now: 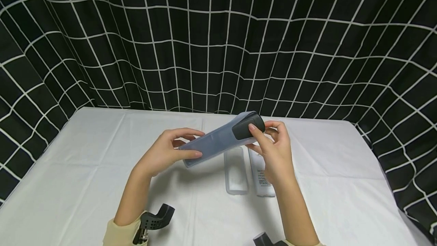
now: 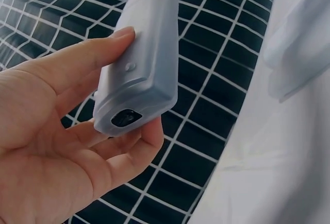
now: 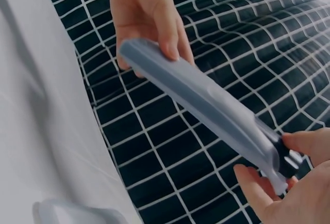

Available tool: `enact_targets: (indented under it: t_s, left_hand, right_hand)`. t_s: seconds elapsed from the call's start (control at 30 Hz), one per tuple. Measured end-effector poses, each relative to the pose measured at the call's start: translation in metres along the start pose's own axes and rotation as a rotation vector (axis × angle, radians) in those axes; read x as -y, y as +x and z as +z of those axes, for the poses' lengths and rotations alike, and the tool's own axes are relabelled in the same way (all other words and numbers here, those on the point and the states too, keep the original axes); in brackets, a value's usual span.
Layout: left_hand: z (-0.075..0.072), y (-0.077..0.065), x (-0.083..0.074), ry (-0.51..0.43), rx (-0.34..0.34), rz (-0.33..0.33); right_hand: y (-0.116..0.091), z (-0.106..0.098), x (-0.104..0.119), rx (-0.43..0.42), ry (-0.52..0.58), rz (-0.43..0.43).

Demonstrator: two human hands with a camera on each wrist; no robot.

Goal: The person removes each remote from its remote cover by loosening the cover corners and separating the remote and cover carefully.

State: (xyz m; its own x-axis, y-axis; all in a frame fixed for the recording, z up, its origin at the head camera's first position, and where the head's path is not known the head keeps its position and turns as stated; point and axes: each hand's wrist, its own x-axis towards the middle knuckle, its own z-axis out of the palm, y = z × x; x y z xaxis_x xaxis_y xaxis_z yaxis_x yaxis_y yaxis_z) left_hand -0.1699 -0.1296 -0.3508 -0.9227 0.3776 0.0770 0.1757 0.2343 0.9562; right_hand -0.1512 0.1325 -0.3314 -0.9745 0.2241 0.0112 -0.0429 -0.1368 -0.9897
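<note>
A long, translucent blue-grey silicone cover [image 1: 213,143] is held tilted above the table, its right end higher. A black end piece [image 1: 247,126] shows at the cover's open right end; what lies inside the rest cannot be made out. My left hand [image 1: 168,149] grips the lower end, thumb on top and fingers beneath. In the left wrist view, the cover's lower end [image 2: 136,103] has a small cutout with something dark in it. My right hand [image 1: 276,155] pinches the black end, its thumb on that piece; in the right wrist view, the right fingers [image 3: 252,188] sit near the cover's edge.
Below the hands, a clear empty-looking case [image 1: 235,172] lies on the white tablecloth [image 1: 92,170]. Beside it is a pale slab with printed text [image 1: 261,175], partly behind the right hand. A black curtain with a white grid [image 1: 205,41] hangs beyond the table.
</note>
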Motion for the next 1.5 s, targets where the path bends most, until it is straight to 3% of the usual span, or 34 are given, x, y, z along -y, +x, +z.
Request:
enact_targets:
  t_s: [0.33,0.73,1.07,1.23,1.5]
  left_hand:
    - [-0.005,-0.002,0.001,0.002,-0.024,-0.027]
    - [-0.008,-0.004,0.0,0.001,-0.048,-0.05]
    - [-0.012,-0.005,0.001,-0.021,-0.072,-0.021]
    - [-0.013,-0.005,0.002,-0.074,-0.145,-0.039]
    - [-0.013,-0.004,-0.001,-0.199,-0.268,-0.042]
  right_hand:
    - [0.002,-0.012,0.001,0.12,-0.231,-0.045]
    - [0.002,-0.022,0.001,0.262,-0.341,-0.073]
    - [0.004,-0.031,0.002,0.372,-0.405,-0.104]
    - [0.005,-0.031,0.0,0.374,-0.405,-0.106]
    - [0.007,-0.025,-0.002,0.285,-0.313,-0.114]
